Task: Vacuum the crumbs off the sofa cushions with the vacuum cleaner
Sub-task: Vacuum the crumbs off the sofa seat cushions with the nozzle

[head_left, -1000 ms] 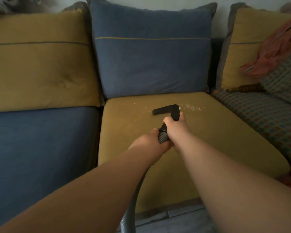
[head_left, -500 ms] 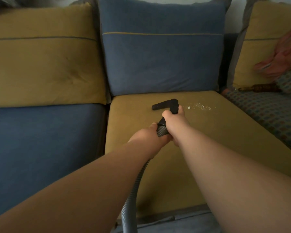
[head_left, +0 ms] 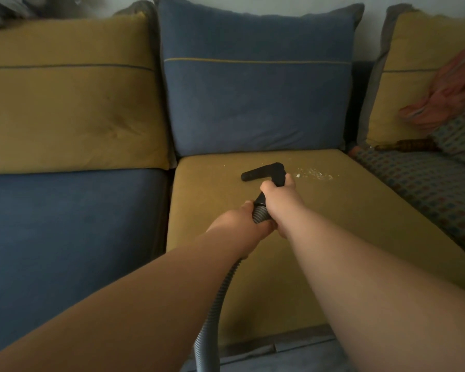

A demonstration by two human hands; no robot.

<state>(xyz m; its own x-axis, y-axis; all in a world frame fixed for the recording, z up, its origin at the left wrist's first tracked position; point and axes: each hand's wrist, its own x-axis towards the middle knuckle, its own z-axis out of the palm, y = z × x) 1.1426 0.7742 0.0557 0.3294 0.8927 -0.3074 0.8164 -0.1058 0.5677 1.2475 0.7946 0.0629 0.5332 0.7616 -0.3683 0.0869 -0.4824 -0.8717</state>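
The black plastic T-shaped vacuum nozzle [head_left: 261, 171] rests on the mustard-yellow fabric seat cushion [head_left: 333, 224], near its back edge. Pale scattered crumbs [head_left: 313, 174] lie toward the cushion's back right. The right hand [head_left: 278, 196] wraps the rigid neck, and the left hand [head_left: 242, 221] grips the ribbed grey hose [head_left: 218, 299]. The head looks light and stiff (the hose flexes), so it probably steers best from the neck.

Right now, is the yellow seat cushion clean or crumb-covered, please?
Not clean: pale crumbs lie scattered on the yellow seat cushion, just right of the black nozzle.
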